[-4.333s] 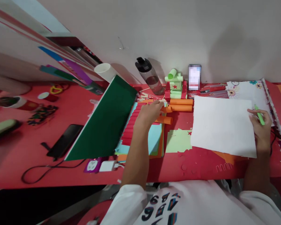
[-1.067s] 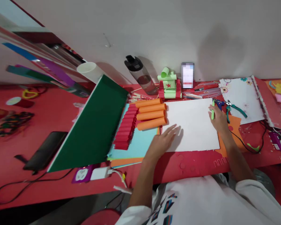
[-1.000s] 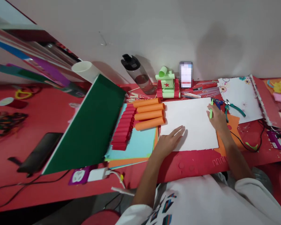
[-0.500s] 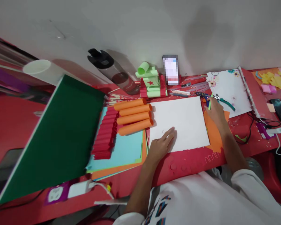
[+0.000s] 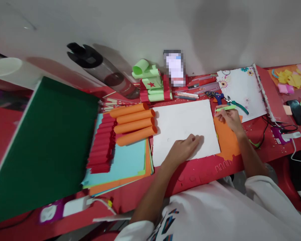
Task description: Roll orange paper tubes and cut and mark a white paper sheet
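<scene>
Two bare hands are at a white rectangular sheet [image 5: 183,117] lying flat on a red tabletop [image 5: 125,194]. The left hand [image 5: 184,149] rests on the sheet's near part with its fingers bent; their tips are largely hidden, so whether they are apart or together cannot be told. The right hand [image 5: 229,118] is closed around a slim light-green pen-shaped tool [image 5: 225,108], held nearly level, its left end near the sheet's right edge; contact between the two cannot be confirmed. Beneath the right hand lies an orange paper piece [image 5: 227,139] with an uneven outline. Just beyond that hand are pliers with teal handles [image 5: 239,106] and a dark-blue pistol-shaped tool [image 5: 218,97]. On the left, four orange paper rolls [image 5: 134,126] lie side by side, their right ends at the white sheet's left edge, on a stack of coloured paper [image 5: 129,157] topped in light blue. Pleated red paper [image 5: 101,147] lies on the same stack, next to a dark-green panel [image 5: 47,144] standing tilted. Behind the sheet sits a light-green and red paper model [image 5: 155,82] bearing a red star, between a clear bottle with a black cap [image 5: 110,75] and an upright phone [image 5: 175,68].
</scene>
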Motion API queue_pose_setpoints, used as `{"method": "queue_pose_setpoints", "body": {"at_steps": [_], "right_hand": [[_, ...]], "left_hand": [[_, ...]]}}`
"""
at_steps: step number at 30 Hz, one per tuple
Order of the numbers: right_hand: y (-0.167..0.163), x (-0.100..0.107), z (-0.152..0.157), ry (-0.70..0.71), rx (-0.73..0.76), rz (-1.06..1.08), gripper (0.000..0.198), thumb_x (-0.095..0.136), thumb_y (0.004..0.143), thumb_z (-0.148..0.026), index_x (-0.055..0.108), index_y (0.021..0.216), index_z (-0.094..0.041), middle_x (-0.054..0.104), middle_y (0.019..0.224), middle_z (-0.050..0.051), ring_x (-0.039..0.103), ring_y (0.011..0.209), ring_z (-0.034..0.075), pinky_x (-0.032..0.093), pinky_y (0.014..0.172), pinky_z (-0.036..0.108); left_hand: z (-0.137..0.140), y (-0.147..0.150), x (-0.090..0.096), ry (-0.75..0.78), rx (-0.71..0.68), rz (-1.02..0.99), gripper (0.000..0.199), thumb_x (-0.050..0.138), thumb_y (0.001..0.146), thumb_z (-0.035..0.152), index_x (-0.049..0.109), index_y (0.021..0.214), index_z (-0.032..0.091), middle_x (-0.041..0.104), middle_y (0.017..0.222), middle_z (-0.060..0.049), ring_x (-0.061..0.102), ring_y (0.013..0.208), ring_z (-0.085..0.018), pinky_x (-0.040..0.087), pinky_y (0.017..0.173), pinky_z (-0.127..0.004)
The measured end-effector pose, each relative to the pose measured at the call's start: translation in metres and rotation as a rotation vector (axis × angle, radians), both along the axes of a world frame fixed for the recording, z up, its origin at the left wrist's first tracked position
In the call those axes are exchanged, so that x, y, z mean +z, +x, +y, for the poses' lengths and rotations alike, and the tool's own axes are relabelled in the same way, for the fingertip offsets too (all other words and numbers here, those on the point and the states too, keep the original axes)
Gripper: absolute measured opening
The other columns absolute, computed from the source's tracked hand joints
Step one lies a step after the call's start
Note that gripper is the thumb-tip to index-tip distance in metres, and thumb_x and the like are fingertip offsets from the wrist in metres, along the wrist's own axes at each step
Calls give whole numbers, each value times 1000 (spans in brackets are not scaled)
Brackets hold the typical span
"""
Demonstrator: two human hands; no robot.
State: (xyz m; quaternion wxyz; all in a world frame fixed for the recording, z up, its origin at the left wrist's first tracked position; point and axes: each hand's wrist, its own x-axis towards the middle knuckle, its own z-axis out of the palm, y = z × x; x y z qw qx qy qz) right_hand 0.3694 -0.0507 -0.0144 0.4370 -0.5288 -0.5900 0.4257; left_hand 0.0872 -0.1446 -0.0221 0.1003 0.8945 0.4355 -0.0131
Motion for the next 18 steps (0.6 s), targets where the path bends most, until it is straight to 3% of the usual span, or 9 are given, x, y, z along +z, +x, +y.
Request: {"method": "queue_pose_setpoints", "body": {"at_steps": [2,5,11,18], "right_hand": [[5,-4,-16,-106,42,74,44,70,93,-67,70,89,-23,70,66,2,57,51,15,44,47,28],[15,-13,-39,-197,77,94,38,83,84,-57,63,79,-25,65,61,-1,52,48,13,37,44,26],[24,-27,-60,-168,245,-86,16,78,89,-39,73,86,-25,72,76,1,63,66,17,44,55,27],[25,-28,-57,-160,254,-110,20,76,87,-37,68,78,-22,67,67,0,56,58,14,40,52,25]], "left_hand": [[9,15,2,-2,-84,-25,46,29,113,30,54,151,31,73,117,-10,72,75,-19,56,61,-30],[19,25,-3,-21,-118,-102,46,27,114,40,58,147,30,73,113,-9,70,76,-17,53,61,-28],[26,22,-17,-22,-73,-198,45,32,114,43,67,139,31,72,99,-6,66,71,-14,46,60,-25],[31,28,-23,190,-129,-331,36,42,114,37,75,112,24,69,85,-3,60,64,-12,33,53,-27]]}}
